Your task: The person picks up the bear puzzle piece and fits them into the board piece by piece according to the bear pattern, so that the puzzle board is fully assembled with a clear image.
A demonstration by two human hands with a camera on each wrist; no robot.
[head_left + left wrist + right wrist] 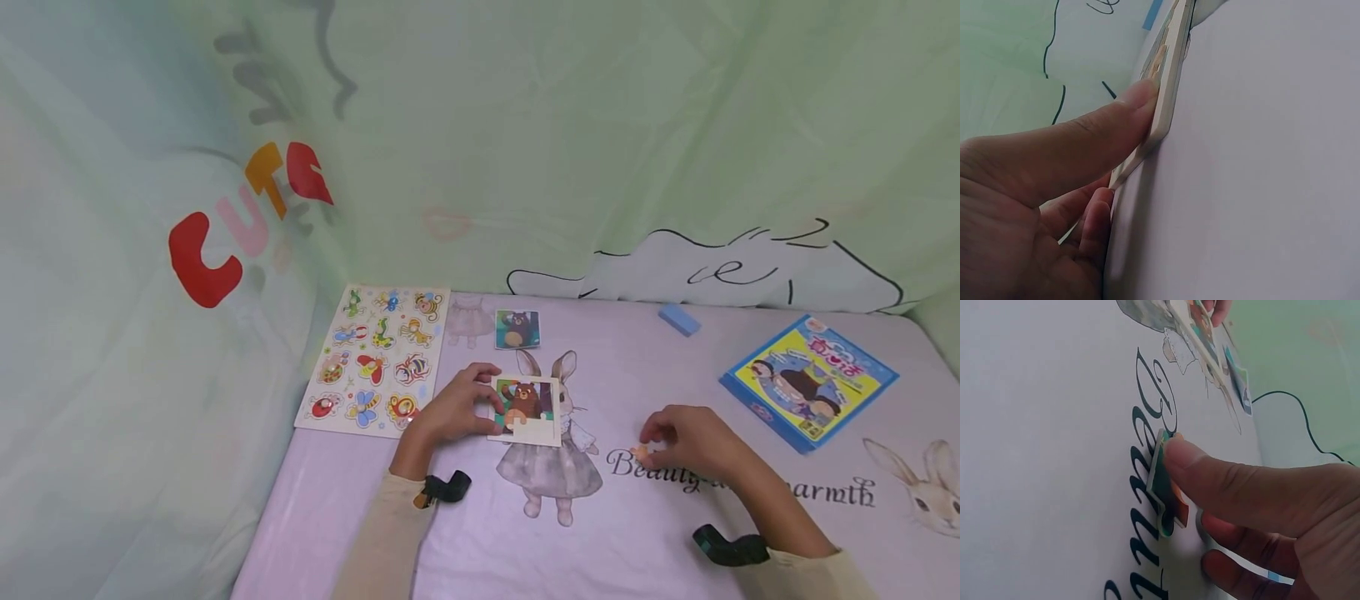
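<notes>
My left hand (459,406) grips the left side of a small square bear jigsaw puzzle board (557,408) on the table. In the left wrist view, the thumb presses on the face of that puzzle board (1172,94) near its edge. Pieces showing a brown bear fill most of the frame; its lower right part shows bare cream backing. To the right, over the printed lettering, my right hand (693,437) pinches a loose puzzle piece (639,452). Green and orange show on this jigsaw piece (1163,481), held just at or above the cloth; contact is unclear.
Behind the puzzle lies a matching bear picture card (517,329). A board of insect pictures (375,358) lies at the left. Toward the back right are a small blue block (679,319) and a blue and yellow box (810,383). Printed curtains (600,150) border the table.
</notes>
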